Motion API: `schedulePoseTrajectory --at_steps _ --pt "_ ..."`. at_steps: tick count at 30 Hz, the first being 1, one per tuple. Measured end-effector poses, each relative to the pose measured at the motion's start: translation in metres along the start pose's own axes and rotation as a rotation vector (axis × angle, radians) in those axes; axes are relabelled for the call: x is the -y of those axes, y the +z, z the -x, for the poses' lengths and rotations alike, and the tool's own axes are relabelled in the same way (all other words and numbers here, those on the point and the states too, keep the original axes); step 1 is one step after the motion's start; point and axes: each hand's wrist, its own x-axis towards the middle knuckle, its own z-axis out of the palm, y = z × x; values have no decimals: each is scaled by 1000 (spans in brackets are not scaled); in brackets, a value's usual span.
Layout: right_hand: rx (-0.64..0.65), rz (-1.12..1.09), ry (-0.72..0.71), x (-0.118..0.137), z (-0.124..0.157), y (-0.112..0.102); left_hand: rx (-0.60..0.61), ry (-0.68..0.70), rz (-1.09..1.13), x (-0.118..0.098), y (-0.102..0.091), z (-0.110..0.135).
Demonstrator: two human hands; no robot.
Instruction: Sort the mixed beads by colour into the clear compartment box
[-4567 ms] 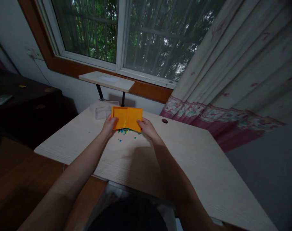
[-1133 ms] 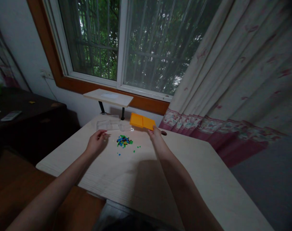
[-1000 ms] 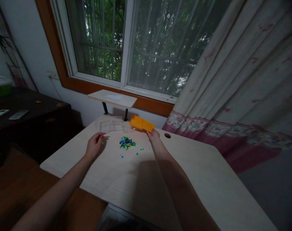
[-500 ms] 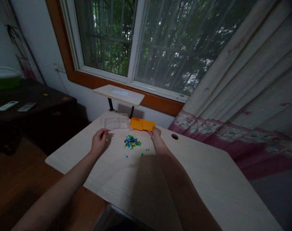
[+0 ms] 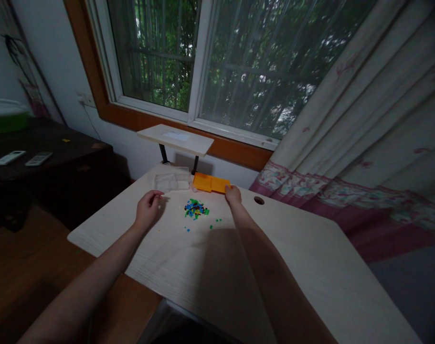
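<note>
My right hand (image 5: 233, 195) grips the right end of an orange plastic tray (image 5: 210, 183) with two shallow sections, near the table's back edge. Some of its fingers are hidden. My left hand (image 5: 148, 207) is over the table on the left, fingers loosely curled and thumb apart, with nothing visible in it. Just beyond that hand lies a clear plastic compartment box (image 5: 171, 182). Between my hands is a heap of tiny coloured pieces (image 5: 195, 209), mainly blue and green. A few loose green pieces (image 5: 211, 227) and a blue piece (image 5: 188, 230) lie nearer me.
A raised wooden shelf (image 5: 176, 139) on black legs stands behind the boxes, below the window. The pale table (image 5: 292, 267) has a round hole (image 5: 259, 200) at the back right. On the left, a dark cabinet (image 5: 70, 145) carries two remotes. A curtain (image 5: 332, 157) hangs on the right.
My right hand's fingers have closed in at the tray's right end, with the lower fingers no longer showing beneath it. The left hand stays almost still. The view shifts slightly.
</note>
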Motion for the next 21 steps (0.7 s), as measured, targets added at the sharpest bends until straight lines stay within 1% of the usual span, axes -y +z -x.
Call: schedulePoseTrajectory --at_steps 3,5,7,8,10,12,14,16,18,21 --pt "-53 271 -6 2 7 -3 67 25 -83 -3 -1 2" --pt "-61 412 -11 3 12 -2 183 107 -154 -8 -4 3" --pt "-51 524 -19 4 14 -1 329 194 -224 -16 -12 6" --pt "-43 571 -23 5 14 -1 393 209 -249 -21 -17 7" --pt "-24 647 -30 6 14 -1 544 175 -279 -31 -29 9" --pt "-7 701 -38 7 13 -3 737 134 -290 -39 -44 11" --pt "4 738 -48 8 12 -4 859 111 -311 -44 -56 14" --pt "12 760 -59 9 13 -5 931 120 -339 -45 -63 17" --pt "18 773 -71 9 13 -5 970 158 -377 -44 -65 21" --pt "19 783 -98 7 14 -8 950 217 -438 -41 -59 25"
